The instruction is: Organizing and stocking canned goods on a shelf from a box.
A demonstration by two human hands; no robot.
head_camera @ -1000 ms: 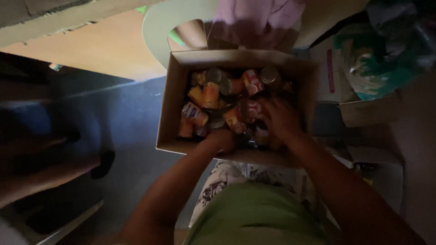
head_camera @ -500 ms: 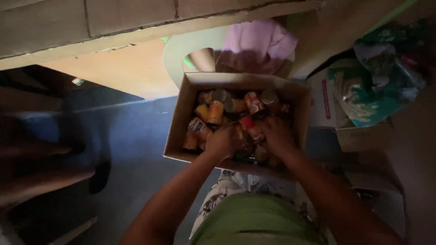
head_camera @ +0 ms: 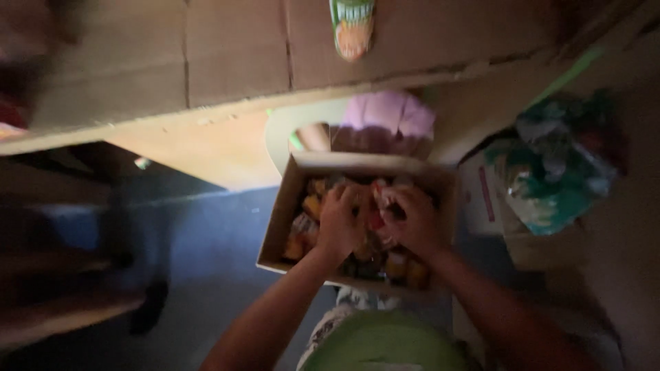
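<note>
Both hands, left hand (head_camera: 338, 223) and right hand (head_camera: 407, 220), dig into the small packets (head_camera: 309, 230) filling the cardboard box (head_camera: 292, 199) just ahead; fingers curled, grip unclear. The packets look light, crinkly, slippery; pinch their edges.

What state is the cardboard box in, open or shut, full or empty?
Open and well filled: the cardboard box has no lid over it, small colourful packets crowd it, and both hands reach inside.

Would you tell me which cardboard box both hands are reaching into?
The open box of small packets in front, with the left hand and right hand inside it, not the large boxes above.
</note>
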